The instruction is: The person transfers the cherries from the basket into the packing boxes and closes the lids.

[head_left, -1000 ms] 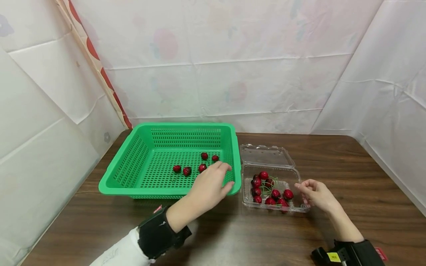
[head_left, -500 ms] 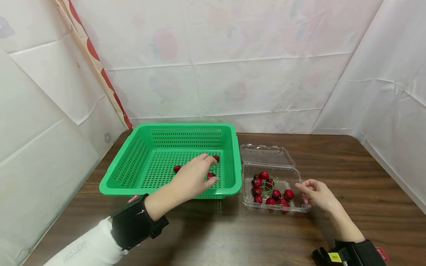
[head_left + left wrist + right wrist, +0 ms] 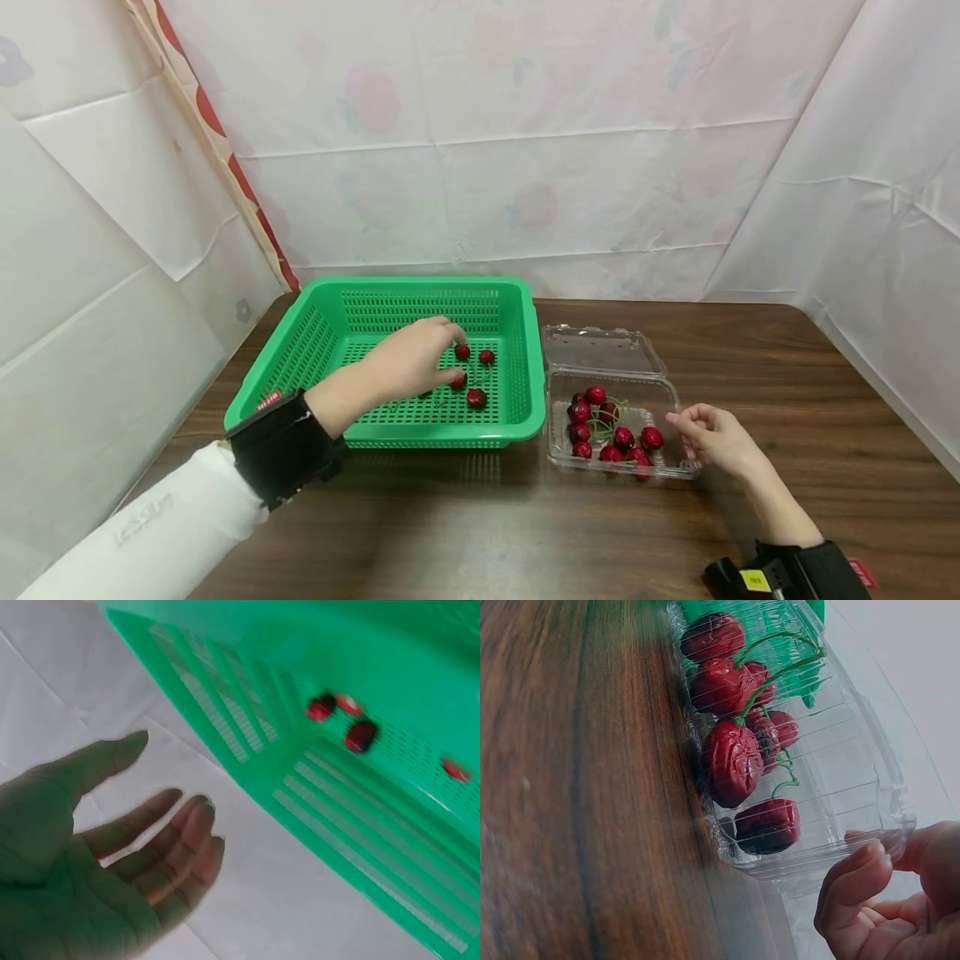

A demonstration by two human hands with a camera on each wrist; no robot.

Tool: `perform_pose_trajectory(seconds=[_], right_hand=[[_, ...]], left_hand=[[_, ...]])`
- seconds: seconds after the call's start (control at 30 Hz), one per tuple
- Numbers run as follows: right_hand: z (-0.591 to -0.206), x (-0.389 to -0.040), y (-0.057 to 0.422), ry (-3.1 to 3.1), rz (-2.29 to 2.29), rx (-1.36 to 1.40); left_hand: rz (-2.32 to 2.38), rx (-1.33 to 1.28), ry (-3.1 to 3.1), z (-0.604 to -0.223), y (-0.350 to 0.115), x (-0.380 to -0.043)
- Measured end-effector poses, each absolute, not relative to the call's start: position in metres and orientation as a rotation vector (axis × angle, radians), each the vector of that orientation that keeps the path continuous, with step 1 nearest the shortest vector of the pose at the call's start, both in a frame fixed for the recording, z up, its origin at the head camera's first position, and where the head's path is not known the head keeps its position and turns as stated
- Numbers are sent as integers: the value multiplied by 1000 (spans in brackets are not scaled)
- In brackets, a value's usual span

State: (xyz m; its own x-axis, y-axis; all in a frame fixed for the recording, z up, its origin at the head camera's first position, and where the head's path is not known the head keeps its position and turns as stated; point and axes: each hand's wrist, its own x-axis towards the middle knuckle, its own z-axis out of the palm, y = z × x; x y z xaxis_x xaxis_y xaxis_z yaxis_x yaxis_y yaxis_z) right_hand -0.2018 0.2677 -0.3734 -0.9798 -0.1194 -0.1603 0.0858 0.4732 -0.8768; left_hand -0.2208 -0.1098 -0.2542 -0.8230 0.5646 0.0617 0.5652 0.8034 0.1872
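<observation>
In the head view my left hand (image 3: 415, 358) hovers over the green basket (image 3: 480, 432), its fingers loosely bent and holding nothing. Below and beside its fingertips lie red cherries, one at the thumb tip, another cherry (image 3: 476, 399) nearer the front wall. The left wrist view shows the palm and spread thumb of the hand (image 3: 127, 862), with several cherries (image 3: 361, 736) beyond. My right hand (image 3: 716, 442) pinches the right rim of a clear plastic clamshell box (image 3: 551, 417), thumb and finger on its edge in the right wrist view. Several stemmed cherries (image 3: 733, 763) lie inside the box.
The box's lid (image 3: 600, 350) is folded back behind it. Basket and box stand side by side on a dark wooden table (image 3: 525, 533). White sheeting (image 3: 480, 167) hangs behind and at both sides.
My left hand has moved left across the basket, uncovering cherries near its right side while now covering others further left. My right hand stays at the box's rim.
</observation>
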Motion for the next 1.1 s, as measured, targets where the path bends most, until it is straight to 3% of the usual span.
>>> perform_pose_trajectory(seconds=[0.5,1.1], right_hand=[[-375,-202,269,2533,-1501,-6],[-376,-201,267,2506,-1549,-31]], left_hand=[[17,-1120,-3218,-261,-140,-267],[306,-968,-3400,-290,-154,-300]])
